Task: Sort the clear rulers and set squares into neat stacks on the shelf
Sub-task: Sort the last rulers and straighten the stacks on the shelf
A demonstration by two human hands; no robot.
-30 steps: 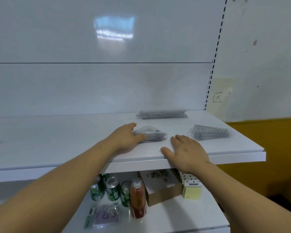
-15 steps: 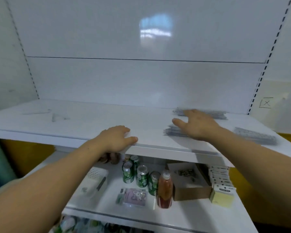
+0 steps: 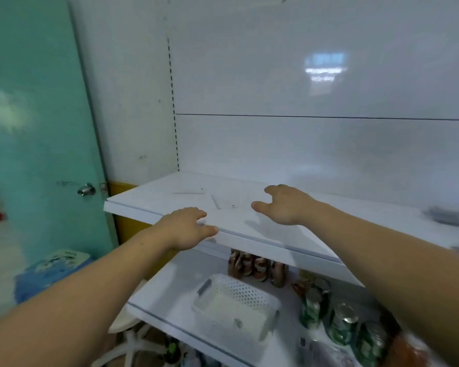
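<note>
On the left part of the white shelf (image 3: 149, 200) lie a clear ruler (image 3: 188, 193) and a clear set square (image 3: 227, 202), both faint against the white. My right hand (image 3: 286, 205) hovers over the shelf just right of the set square, fingers spread and empty. My left hand (image 3: 188, 227) rests on the shelf's front edge, relaxed and holding nothing. A blurred stack of clear rulers (image 3: 451, 217) sits at the far right of the shelf.
A teal door (image 3: 37, 128) with a metal knob (image 3: 86, 189) stands to the left. The lower shelf holds a white perforated basket (image 3: 236, 305), brown bottles (image 3: 252, 266) and green cans (image 3: 339, 321). A white back panel rises behind the shelf.
My view has swung left, away from the stacks. My right hand left the stack and reached over to the loose set square on the left. My left hand stays at the shelf edge.
</note>
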